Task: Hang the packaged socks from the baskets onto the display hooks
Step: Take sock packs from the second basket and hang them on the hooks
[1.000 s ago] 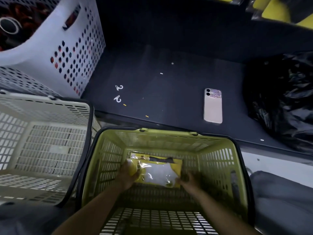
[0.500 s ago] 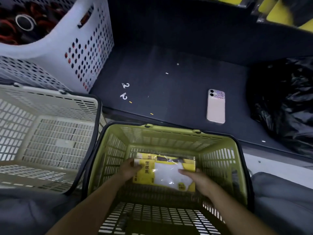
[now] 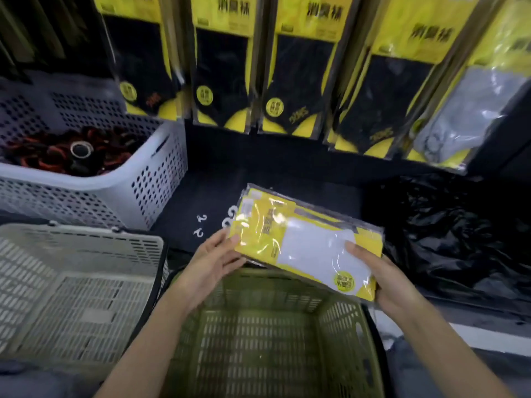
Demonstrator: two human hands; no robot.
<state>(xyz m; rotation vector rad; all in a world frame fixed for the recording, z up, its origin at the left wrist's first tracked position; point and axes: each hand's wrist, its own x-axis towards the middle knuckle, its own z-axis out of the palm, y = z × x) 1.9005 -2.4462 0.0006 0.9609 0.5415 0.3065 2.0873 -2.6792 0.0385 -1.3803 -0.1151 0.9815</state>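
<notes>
Sock packs (image 3: 304, 242), yellow w/ white socks, stacked & tilted, held up over green basket (image 3: 339, 320), below row of hanging packs (image 3: 293, 67). Right hand (image 3: 385, 278) grips near end, thumb on top, fingers under. Left hand (image 3: 214, 255) pinches other end, thumb at edge, fingers fairly straight beneath. Beige basket (image 3: 86, 282) on left; black bag (image 3: 459, 239) on right.

"消臭袜" on hanging sock packs (image 3: 298, 67)

In fingers (image 3: 354, 248), sock packs (image 3: 307, 248): glossy clear plastic film w/ glare, yellow card inside. Below fingers, green basket (image 3: 258, 326): matt slotted plastic. R of fingers, black bag (image 3: 459, 231): shiny wrinkled plastic. Shelf (image 3: 301, 173) beyond: dark, matt.
</notes>
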